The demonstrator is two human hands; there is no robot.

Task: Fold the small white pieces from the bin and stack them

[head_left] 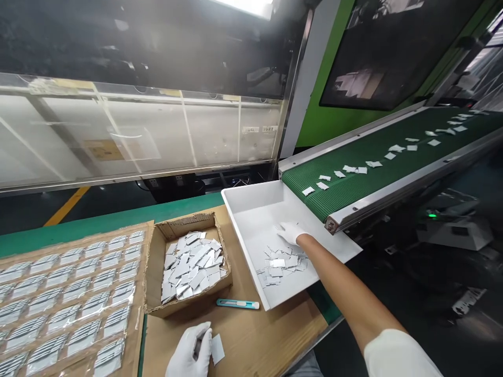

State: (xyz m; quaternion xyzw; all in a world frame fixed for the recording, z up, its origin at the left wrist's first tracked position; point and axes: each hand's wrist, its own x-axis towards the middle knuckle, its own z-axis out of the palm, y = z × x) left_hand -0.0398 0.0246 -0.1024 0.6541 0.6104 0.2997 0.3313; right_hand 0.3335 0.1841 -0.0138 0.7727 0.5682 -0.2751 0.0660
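Note:
My right hand, in a white glove, reaches into the white plastic tray under the end of the green conveyor belt. Its fingers rest on the tray floor just above a pile of small white flat pieces. My left hand, also gloved, stays low near the front edge of the brown board and holds a few small white pieces. More white pieces lie spread along the belt.
A shallow cardboard box full of white pieces stands left of the tray. A teal utility knife lies in front of it. Wrapped rows of stacked pieces cover the left. A machine window stands behind.

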